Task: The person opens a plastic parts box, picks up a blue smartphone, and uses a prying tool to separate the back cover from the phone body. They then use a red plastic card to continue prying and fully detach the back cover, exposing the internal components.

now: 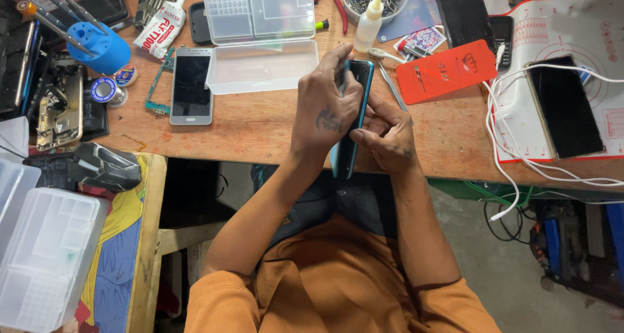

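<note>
Cluttered wooden bench (pixel 273 131); left hand (pixel 325 109), right hand (pixel 389 137) grip clamped on teal phone (pixel 351 112).

Bare wood open on the surface (pixel 260 128) at centre frame, left of the hands, between the silver phone (pixel 191 85) and the near edge. Blocked above by the open clear parts box (pixel 260 37), its lid lying just beside the left hand (pixel 325 109). Narrow gap right of the right hand (pixel 387 135), hemmed in by thin metal tweezers (pixel 390 86) and the orange card (pixel 445 70). Farther right, crossed by white cables (pixel 504 131) and filled by a dark phone (pixel 564 105) on the white mat (pixel 585 27). Upper left crowded: blue tool stand (pixel 101 47), glue tube (pixel 161 27), circuit boards. Upper centre barred by a small glue bottle (pixel 368 24).
</note>
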